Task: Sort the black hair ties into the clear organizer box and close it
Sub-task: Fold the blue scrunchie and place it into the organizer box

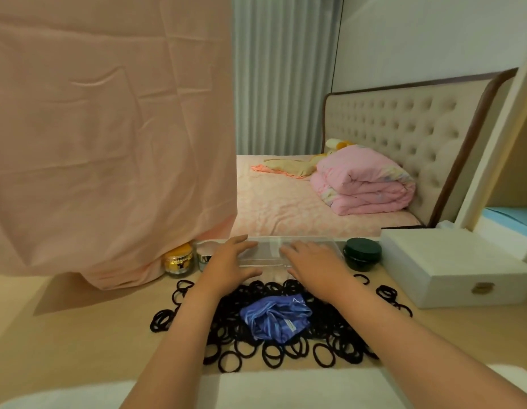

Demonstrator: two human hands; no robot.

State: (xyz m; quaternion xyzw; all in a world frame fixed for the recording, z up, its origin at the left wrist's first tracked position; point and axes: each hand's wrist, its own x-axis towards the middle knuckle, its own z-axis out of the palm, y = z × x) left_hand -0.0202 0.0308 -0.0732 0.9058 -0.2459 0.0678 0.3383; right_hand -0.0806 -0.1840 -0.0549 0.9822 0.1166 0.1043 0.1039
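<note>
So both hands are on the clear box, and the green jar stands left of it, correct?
Not quite: the head view shows the green jar right of the clear box, not left. The left hand and right hand are indeed on it.

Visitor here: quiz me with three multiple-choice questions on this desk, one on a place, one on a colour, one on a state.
1. The blue pouch lies: A on the bed B on the hair ties C in a drawer
2. The round jar right of the clear organizer box is: A dark green B red C yellow
3. The left hand and right hand: A grip hair ties B rest open on that box C are fists
B, it tops the pile; A, its lid is dark green; B, both lie flat and spread.
</note>
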